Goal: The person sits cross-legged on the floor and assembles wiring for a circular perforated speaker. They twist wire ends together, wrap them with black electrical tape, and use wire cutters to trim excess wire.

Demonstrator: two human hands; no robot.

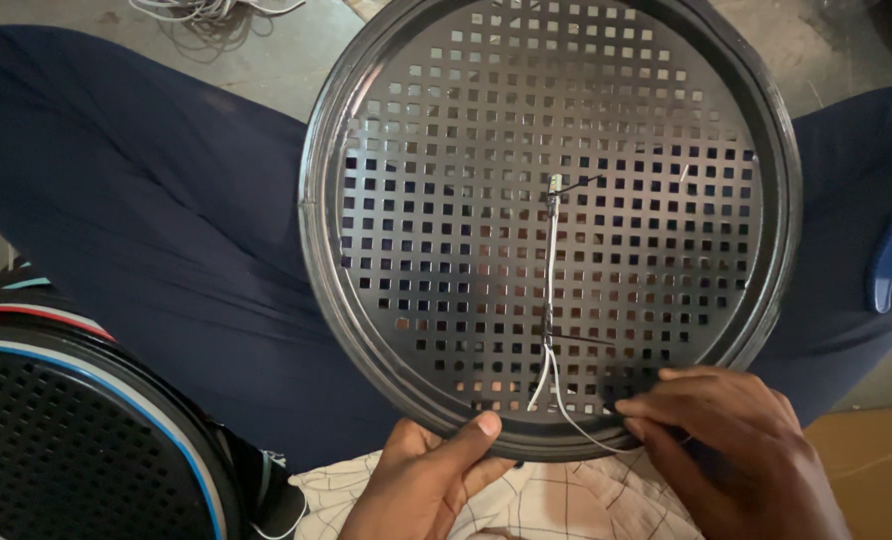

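Centre: round perforated grille (551,130) fills the middle, lying across the lap; its raised rim walls it all round.
Grille face: thin wire (552,260) runs down the middle to the near rim; open face to left and right of it.
Near rim: left hand (421,480) and right hand (731,450) sit on it, a narrow gap between them.
Near left: second black grille (66,440) blocks that corner.
Right: blue tool (884,262) just beyond the rim.
Far left: bare floor (256,60), loose cable (206,10) at its far edge.
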